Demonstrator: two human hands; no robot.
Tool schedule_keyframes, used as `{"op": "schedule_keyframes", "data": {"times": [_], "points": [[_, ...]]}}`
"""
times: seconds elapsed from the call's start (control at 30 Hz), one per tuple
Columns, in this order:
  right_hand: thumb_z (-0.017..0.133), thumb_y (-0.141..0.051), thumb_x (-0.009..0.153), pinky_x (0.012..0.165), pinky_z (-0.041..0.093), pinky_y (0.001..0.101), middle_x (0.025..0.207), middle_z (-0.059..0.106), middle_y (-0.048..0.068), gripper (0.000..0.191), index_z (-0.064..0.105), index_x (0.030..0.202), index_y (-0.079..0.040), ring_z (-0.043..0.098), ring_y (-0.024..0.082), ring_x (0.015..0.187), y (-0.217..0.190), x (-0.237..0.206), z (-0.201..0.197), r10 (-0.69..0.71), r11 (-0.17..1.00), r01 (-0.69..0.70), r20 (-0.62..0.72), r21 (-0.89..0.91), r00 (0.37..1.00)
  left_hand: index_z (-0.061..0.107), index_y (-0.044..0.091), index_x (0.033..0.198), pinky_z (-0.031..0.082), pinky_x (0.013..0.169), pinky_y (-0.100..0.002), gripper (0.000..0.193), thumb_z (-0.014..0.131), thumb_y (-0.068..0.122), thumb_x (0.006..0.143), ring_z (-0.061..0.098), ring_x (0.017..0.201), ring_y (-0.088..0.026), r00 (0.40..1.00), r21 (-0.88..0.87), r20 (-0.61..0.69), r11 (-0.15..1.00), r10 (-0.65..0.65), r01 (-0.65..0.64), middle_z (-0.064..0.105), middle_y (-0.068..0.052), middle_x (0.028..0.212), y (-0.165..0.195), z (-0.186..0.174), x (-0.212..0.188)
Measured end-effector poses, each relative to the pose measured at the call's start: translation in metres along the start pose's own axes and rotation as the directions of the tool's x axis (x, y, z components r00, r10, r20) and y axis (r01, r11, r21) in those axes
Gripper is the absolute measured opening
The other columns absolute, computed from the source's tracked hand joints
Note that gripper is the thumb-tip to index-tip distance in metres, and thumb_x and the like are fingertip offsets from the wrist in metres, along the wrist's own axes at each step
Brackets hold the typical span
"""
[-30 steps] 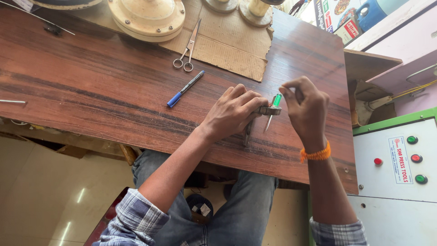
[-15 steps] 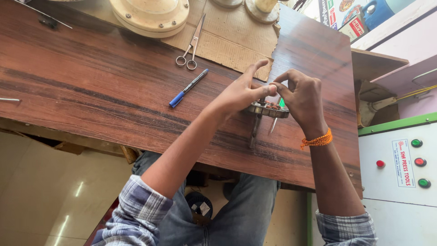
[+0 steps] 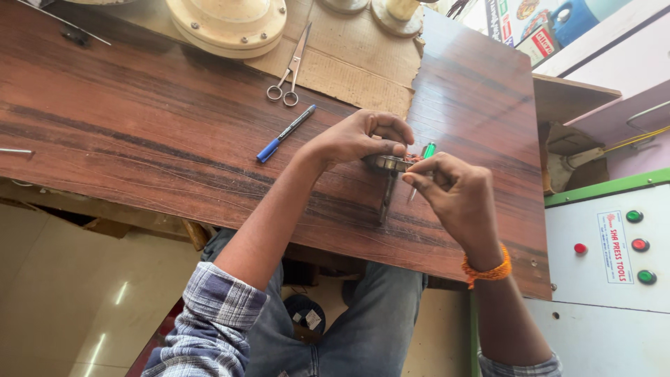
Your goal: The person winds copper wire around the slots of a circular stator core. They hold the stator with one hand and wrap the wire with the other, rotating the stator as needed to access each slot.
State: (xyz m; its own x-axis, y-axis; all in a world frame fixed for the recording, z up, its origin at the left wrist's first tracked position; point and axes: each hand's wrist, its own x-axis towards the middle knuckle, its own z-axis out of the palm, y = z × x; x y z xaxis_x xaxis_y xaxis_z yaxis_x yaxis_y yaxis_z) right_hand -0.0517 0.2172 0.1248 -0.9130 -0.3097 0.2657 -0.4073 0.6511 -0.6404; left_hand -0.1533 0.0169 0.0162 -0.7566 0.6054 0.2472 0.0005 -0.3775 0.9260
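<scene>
My left hand (image 3: 356,139) grips a small round metal part (image 3: 387,163) held just above the brown wooden table (image 3: 139,139). A thin metal piece (image 3: 386,199) hangs down from that part. My right hand (image 3: 457,199) pinches a small tool with a green handle (image 3: 428,151), its tip at the metal part's right side. An orange band (image 3: 488,269) circles my right wrist. Both hands meet near the table's front right.
A blue pen (image 3: 285,133) and scissors (image 3: 286,77) lie left of the hands, the scissors on a cardboard sheet (image 3: 356,63). A cream round machine base (image 3: 227,24) stands at the back. A white control box (image 3: 607,279) with red and green buttons sits at the right.
Both hands have shifted a little nearer the table's front edge. The right hand turned, so its back now faces the camera, and the green tool tilted behind the fingers.
</scene>
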Motion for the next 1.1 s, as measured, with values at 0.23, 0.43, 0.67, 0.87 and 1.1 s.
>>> {"op": "schedule_keyframes", "data": {"times": [0.23, 0.43, 0.67, 0.87, 1.1], "points": [[0.076, -0.004, 0.088, 0.052, 0.043, 0.0250, 0.073, 0.065, -0.010, 0.006, 0.076, 0.094, -0.005, 0.054, 0.000, 0.059, 0.021, -0.025, 0.032, -0.144, 0.989, 0.143, -0.006, -0.024, 0.990, 0.067, 0.010, 0.129, 0.055, 0.089, -0.028, 0.041, 0.077, 0.028, 0.093, 0.069, 0.102, -0.011, 0.995, 0.126, -0.090, 0.991, 0.042, -0.031, 0.078, -0.003, 0.109, 0.020, 0.018, -0.022], [0.079, -0.004, 0.089, 0.053, 0.044, 0.0278, 0.056, 0.053, 0.005, 0.008, 0.079, 0.097, -0.003, 0.047, 0.006, 0.054, 0.058, -0.046, 0.040, 0.011, 0.999, -0.014, -0.063, -0.052, 0.998, 0.068, 0.024, 0.129, 0.050, 0.098, -0.039, 0.056, 0.083, 0.022, 0.075, 0.059, 0.105, -0.022, 0.872, 0.935, -0.091, 0.341, 0.482, -0.091, 0.071, 0.005, 0.107, 0.016, 0.060, -0.035], [0.073, -0.004, 0.095, 0.055, 0.041, 0.0243, 0.074, 0.061, -0.008, 0.008, 0.076, 0.102, -0.002, 0.049, 0.001, 0.063, 0.056, -0.047, -0.006, -0.001, 1.000, 0.002, -0.201, 0.002, 0.980, 0.065, 0.018, 0.125, 0.048, 0.092, -0.040, 0.043, 0.080, 0.031, 0.087, 0.058, 0.099, -0.020, 0.807, 0.974, -0.026, 0.198, 0.589, -0.113, 0.069, 0.004, 0.103, 0.009, 0.065, -0.036], [0.077, -0.004, 0.095, 0.049, 0.024, 0.0257, 0.058, 0.045, -0.005, 0.008, 0.078, 0.103, -0.004, 0.034, 0.001, 0.054, 0.030, -0.036, -0.027, -0.076, 0.989, 0.045, -0.223, -0.142, 0.972, 0.066, 0.019, 0.119, 0.048, 0.089, -0.039, 0.035, 0.079, 0.027, 0.088, 0.058, 0.099, -0.021, 0.807, 0.973, -0.039, 0.207, 0.589, -0.103, 0.069, 0.004, 0.101, 0.011, 0.068, -0.038], [0.078, -0.005, 0.096, 0.049, 0.025, 0.0264, 0.058, 0.046, -0.006, 0.004, 0.077, 0.099, -0.004, 0.035, 0.002, 0.053, 0.010, -0.010, -0.022, -0.153, 0.980, 0.117, -0.229, -0.162, 0.961, 0.065, 0.018, 0.120, 0.048, 0.089, -0.040, 0.036, 0.079, 0.026, 0.087, 0.058, 0.098, -0.022, 0.804, 0.976, -0.044, 0.196, 0.593, -0.092, 0.068, 0.003, 0.103, 0.013, 0.069, -0.039]]}}
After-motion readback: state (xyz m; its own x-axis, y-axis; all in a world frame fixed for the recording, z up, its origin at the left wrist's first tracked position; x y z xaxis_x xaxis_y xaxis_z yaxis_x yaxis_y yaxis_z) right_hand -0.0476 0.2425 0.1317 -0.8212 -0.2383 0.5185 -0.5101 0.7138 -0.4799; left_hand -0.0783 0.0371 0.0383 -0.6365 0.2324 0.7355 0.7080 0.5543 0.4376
